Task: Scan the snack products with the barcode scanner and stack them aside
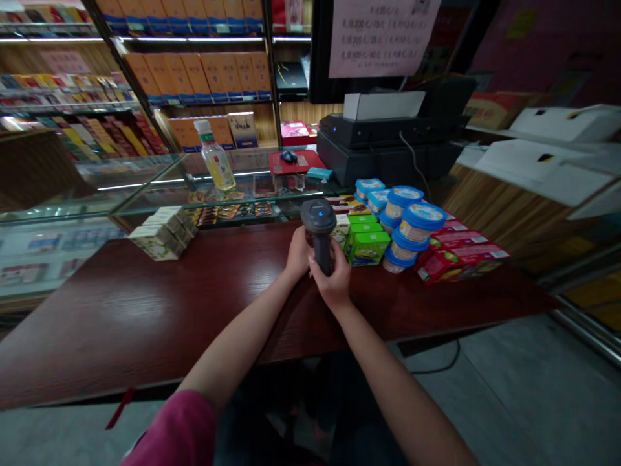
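A dark grey barcode scanner (319, 223) with a small blue light stands upright in my right hand (336, 275), whose fingers wrap its handle. Close against it on the left is my left hand (297, 254), its fingers mostly hidden behind the scanner, so what they hold, if anything, does not show. Just beyond my hands is a white and green small box (341, 228), partly covered. Right of it stand several bright green boxes (369, 248), then stacked tubs with blue lids (412, 233) and red boxes (460, 254).
The dark red wooden table (194, 310) spans the front. White and green boxes (162, 236) stand at its left. Behind are a glass display case (155, 188), a drink bottle (217, 158), a computer mouse (288, 156) on a red mat and a black register (388, 155). A cable (439, 371) lies on the floor.
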`<state>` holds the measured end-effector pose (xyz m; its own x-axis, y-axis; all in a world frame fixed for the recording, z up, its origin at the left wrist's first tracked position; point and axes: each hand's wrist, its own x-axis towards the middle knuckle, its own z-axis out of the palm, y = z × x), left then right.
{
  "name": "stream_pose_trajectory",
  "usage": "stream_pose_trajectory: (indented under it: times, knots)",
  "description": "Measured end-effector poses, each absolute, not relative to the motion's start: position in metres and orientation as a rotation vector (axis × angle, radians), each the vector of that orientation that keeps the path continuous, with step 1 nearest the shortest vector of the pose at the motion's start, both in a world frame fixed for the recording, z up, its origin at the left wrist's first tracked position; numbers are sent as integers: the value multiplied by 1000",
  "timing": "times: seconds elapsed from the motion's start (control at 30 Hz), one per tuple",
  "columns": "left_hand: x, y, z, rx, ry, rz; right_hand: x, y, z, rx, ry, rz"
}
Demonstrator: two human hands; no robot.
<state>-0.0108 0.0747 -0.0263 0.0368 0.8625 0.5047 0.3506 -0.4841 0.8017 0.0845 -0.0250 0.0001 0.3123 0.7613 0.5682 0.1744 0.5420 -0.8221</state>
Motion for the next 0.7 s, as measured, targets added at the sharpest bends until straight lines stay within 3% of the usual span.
stream_pose_trajectory:
  times: [0.13,0.27,0.43,0.53,0.7]
  knots:
    - [-86,55,-11,2037,1376,1452,78,-24,6,-873,-1177,824]
    - [-198,33,8,2132,1926,1530,58,-14,9,-774,-1198,1194]
    - [-299,18,14,1567,2433,1858,7,4,4,-709,-1138,1475]
    - [-324,27,7,1242,2452,1921,-26,12,2,-670,-1109,1562]
    - [-334,44,-5,1222,2325,1856,-46,19,2,-674,-1136,1658]
